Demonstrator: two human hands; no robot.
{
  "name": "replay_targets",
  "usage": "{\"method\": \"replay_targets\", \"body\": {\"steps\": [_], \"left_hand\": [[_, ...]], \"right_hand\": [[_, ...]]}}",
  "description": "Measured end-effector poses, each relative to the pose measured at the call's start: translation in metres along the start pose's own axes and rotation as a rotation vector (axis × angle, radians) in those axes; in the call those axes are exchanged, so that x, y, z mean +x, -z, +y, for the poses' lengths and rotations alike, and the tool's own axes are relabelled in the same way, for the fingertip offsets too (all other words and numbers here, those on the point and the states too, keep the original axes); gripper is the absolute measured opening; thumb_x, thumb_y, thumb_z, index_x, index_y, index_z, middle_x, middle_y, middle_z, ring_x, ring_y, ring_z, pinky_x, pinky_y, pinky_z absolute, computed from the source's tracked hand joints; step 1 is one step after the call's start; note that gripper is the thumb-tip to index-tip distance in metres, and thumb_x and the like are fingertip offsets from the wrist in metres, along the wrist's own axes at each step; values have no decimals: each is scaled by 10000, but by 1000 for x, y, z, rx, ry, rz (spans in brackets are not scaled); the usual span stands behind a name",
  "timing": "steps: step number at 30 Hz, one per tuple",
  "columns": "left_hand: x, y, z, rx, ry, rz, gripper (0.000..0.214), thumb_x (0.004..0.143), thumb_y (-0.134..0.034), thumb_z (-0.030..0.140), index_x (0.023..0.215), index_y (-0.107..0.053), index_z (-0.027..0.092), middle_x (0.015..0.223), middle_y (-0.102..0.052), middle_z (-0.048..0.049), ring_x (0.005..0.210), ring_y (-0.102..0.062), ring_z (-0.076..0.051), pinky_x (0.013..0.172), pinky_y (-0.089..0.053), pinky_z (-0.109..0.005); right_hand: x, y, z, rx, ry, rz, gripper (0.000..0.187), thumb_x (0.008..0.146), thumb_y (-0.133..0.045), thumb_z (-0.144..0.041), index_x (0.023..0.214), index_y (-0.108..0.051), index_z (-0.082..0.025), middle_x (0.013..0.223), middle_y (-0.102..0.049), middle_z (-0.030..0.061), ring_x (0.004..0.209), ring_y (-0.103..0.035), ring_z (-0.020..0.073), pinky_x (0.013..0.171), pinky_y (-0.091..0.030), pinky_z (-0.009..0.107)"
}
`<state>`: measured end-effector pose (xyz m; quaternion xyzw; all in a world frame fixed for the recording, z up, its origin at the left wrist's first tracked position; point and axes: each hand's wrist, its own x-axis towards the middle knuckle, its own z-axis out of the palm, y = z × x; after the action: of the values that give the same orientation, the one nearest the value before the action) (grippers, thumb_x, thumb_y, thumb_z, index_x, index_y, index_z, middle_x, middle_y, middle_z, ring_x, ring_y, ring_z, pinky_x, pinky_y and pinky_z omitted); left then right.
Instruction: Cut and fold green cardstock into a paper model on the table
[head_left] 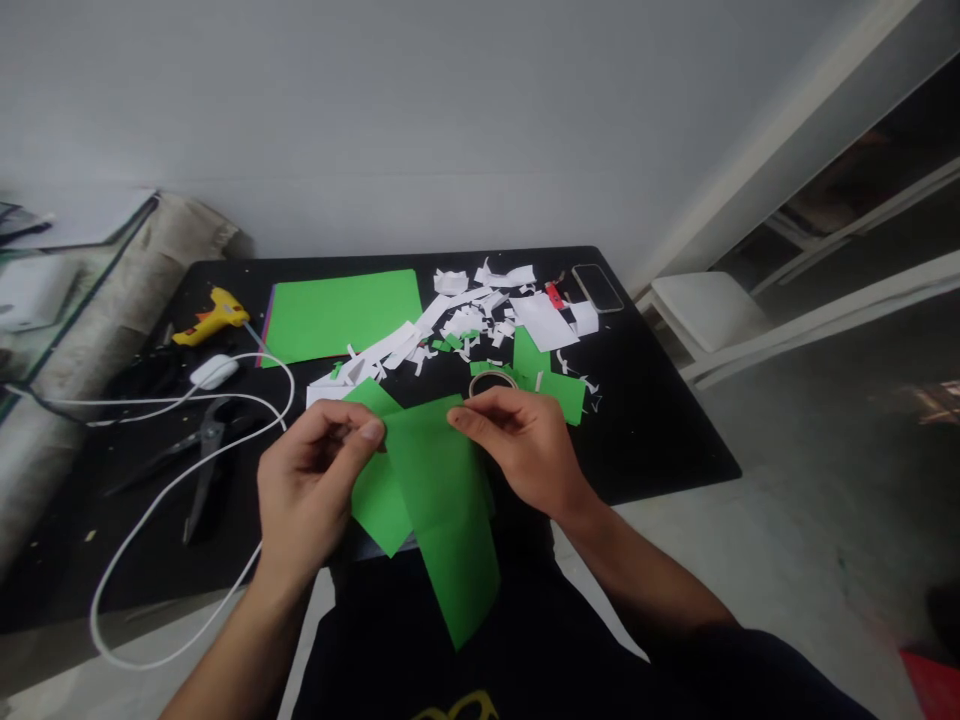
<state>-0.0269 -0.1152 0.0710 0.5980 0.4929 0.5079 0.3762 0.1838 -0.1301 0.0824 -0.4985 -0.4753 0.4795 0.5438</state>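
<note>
- Here's the green paper strip [448, 500], up in front of the body at the near edge of the desk [637, 430], a hand on each top corner.
- Left hand [304, 480]: thumb and fingers pressed together, pinching the upper left corner; a second green paper piece [379, 500] sits behind that grip, slanting down beside the strip.
- Right hand [521, 440]: thumb against forefinger, grip closed on the upper right corner.
- And the key relation: the strip hangs below and between both grips, its long axis running down towards the lap, lower end leaning rightward. Neither hand is nearer; both are touching it.
- Just beyond the right hand, a tape roll [493, 373] shows its rim, with white paper scraps [480, 322] strewn further back.
- Over on the left, a yellow glue gun [212, 318] lies beside the green sheet stack [345, 315]; a smartphone [598, 288] rests at the far right.
- Any lettering? Yellow print [465, 706] on the dark shirt, cut off, unreadable. No brand or label legible anywhere.
</note>
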Motion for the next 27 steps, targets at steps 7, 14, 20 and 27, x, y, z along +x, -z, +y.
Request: {"method": "replay_targets", "body": {"steps": [7,14,20,27], "left_hand": [[15,5,12,214,-166,-304,226,945,-737,302,1166,-723,257,979,-735,-5,879,-683,-160,810,-538,-291],[13,2,6,190,-59,-274,139,962,-707,330,865,-734,233,803,-705,16,702,-611,-132,621,-457,-246],[7,16,-13,108,181,-6,229,887,-766,439,860,-721,216,675,-584,26,575,-454,-116,495,-332,-222],[-13,29,-42,199,264,-151,323,907,-707,514,812,-673,206,639,-572,17,543,-498,-136,486,-380,-232]], "right_hand": [[9,-2,0,-165,58,-266,184,888,-829,-367,855,-816,-186,762,-774,21,681,-686,152,607,-521,270],[11,-4,-1,-319,46,-382,129,913,-780,-289,912,-800,-162,811,-779,24,733,-694,146,654,-502,261],[2,30,10,-442,-86,-510,294,929,-751,-391,743,-738,-164,636,-591,-29,593,-496,106,548,-349,261],[-6,74,31,-424,-313,-499,299,875,-803,-463,815,-779,-171,691,-637,-13,616,-529,126,569,-380,265]]}}
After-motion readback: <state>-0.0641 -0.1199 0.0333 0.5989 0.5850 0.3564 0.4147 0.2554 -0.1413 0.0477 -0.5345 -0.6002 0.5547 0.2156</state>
